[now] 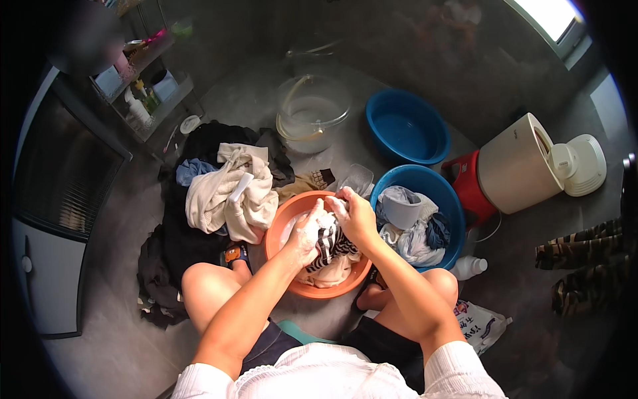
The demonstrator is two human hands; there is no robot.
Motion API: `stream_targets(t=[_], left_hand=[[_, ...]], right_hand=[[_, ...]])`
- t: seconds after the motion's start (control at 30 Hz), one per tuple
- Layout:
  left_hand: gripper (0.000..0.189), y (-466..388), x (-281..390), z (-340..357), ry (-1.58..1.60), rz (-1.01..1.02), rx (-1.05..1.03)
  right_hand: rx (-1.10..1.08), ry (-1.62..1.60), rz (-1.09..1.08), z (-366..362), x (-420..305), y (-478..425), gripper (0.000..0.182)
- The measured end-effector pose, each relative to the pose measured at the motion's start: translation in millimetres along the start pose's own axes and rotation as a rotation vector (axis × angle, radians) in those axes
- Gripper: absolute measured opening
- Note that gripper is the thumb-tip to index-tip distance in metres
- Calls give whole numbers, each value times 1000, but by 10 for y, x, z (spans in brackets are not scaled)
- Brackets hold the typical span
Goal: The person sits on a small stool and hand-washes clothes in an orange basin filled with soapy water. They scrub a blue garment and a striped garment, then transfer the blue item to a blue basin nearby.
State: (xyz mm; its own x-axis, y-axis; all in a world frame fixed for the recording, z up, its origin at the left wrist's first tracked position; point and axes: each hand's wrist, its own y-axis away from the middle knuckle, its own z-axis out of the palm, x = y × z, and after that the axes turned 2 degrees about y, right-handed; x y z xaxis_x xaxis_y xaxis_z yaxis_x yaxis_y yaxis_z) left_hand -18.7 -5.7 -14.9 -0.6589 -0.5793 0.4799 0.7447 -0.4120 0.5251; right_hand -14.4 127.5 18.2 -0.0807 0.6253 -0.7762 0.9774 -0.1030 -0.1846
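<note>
An orange plastic basin (333, 293) stands on the floor between my knees. Over it, my left hand (305, 235) grips a black-and-white striped cloth (326, 247) from the left side. My right hand (355, 215) holds the same wet cloth from the right, thumbs near each other at the top. White suds cling to the fingers of both hands. A cream-coloured fabric (331, 272) lies bunched in the basin below the stripes. The part of the cloth inside my fingers is hidden.
A blue basin (456, 214) of wet clothes holds a grey-white scoop (401, 207). Behind are another blue basin (406, 124) and a clear tub (314, 117) with a hose. Left lies a clothes heap with a cream sweater (232, 194). Right are a red-and-beige appliance (518, 167) and white bottle (468, 268).
</note>
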Motion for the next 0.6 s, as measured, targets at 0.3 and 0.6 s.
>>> stream_targets(t=[0.3,0.6], left_hand=[[17,3,-107,-83,-82,146,-86],[45,77,215,6,-613,337,-477]], right_hand=[[-276,-226,30,10,148,477,25],[-391,-1101,251,-389,155,222,32]])
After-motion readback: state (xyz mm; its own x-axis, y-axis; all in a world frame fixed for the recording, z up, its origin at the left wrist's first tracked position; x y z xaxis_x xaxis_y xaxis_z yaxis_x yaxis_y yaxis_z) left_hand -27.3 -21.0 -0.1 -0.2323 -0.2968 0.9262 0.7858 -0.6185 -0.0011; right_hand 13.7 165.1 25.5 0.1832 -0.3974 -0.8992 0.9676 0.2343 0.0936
